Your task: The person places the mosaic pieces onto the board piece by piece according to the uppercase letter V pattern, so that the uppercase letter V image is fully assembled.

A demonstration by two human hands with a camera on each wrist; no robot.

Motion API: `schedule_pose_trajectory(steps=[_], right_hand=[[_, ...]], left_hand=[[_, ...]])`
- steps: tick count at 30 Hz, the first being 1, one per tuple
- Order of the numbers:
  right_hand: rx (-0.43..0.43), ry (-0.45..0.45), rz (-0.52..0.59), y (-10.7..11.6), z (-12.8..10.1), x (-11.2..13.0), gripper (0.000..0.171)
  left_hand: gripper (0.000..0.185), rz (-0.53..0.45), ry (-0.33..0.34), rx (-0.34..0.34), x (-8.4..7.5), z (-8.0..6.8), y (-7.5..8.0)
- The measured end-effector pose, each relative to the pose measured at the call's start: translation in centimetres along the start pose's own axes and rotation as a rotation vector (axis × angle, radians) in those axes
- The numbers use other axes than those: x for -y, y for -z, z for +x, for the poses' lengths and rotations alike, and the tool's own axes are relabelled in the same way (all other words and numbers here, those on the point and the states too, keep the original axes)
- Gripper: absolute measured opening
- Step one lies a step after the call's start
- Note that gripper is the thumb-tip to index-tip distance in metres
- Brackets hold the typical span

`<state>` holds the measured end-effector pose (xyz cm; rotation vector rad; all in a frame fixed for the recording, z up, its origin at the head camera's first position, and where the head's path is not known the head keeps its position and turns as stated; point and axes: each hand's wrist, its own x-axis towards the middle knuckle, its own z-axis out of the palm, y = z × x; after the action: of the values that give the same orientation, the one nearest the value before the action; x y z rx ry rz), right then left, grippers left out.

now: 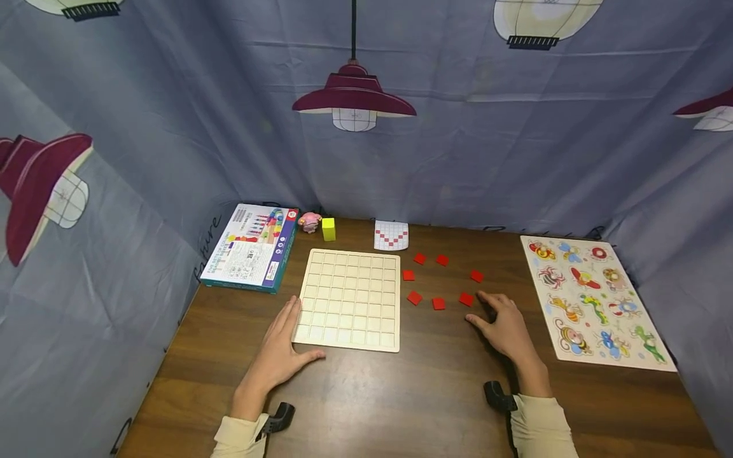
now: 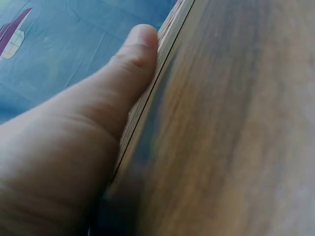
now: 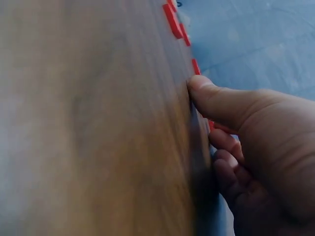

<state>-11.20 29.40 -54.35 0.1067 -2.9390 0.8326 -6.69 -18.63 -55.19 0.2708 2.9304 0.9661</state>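
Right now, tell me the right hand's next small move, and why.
Probably pinch the nearest red tile: the right hand is beside it, holding nothing, thumb and fingers apart, while the left hand lies at the grid board's edge.

red tiles (image 1: 438, 304), cream board (image 1: 348, 301) (gridded), brown table (image 1: 395, 407).

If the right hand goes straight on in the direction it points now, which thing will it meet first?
Most likely the nearest red square, just ahead of the right hand; whether they already touch is hard to judge.
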Motion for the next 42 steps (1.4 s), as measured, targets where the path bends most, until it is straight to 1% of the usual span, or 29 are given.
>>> schedule_pose_trajectory(steps=[3,7,14,19,22,27,29,32,38,42], right_hand=[[-0.016,0.005,0.012,-0.2,0.3,-0.8,0.062],[-0.075,0.017,0.011,-0.5,0.2,-1.1,0.052],[-0.157,0.042,0.024,-1.3,0.9,-1.3,0.033],[-0.191,0.067,0.023,-1.9,0.8,-1.5,0.027],[-0.207,0.068,0.030,-2.1,0.7,-1.2,0.026],[-0.210,0.054,0.050,-2.8,0.2,0.1,0.025],[-0.212,0.062,0.073,-3.2,0.0,0.8,0.025],[-0.215,0.097,0.099,-3.9,-0.3,1.9,0.025],[-0.241,0.204,0.141,-5.2,-0.1,4.2,0.027],[-0.222,0.258,0.171,-5.9,-0.1,6.3,0.029]], left_hand=[[0.129,0.024,-0.017,0.012,0.1,0.3,0.0],[0.132,0.060,-0.033,0.029,-0.1,0.5,-0.2],[0.128,0.091,-0.040,-0.008,-0.3,1.0,-0.4],[0.125,0.090,-0.027,-0.013,-0.2,1.1,-0.5],[0.123,0.082,-0.021,-0.024,-0.2,1.1,-0.5],[0.122,0.053,-0.005,-0.038,-0.1,1.1,-0.5],[0.122,0.044,0.006,-0.038,0.0,1.0,-0.5],[0.122,0.046,0.018,-0.039,0.1,0.9,-0.4],[0.122,0.051,0.031,-0.045,0.1,1.0,-0.4],[0.122,0.047,0.026,-0.046,0.2,1.1,-0.3]])
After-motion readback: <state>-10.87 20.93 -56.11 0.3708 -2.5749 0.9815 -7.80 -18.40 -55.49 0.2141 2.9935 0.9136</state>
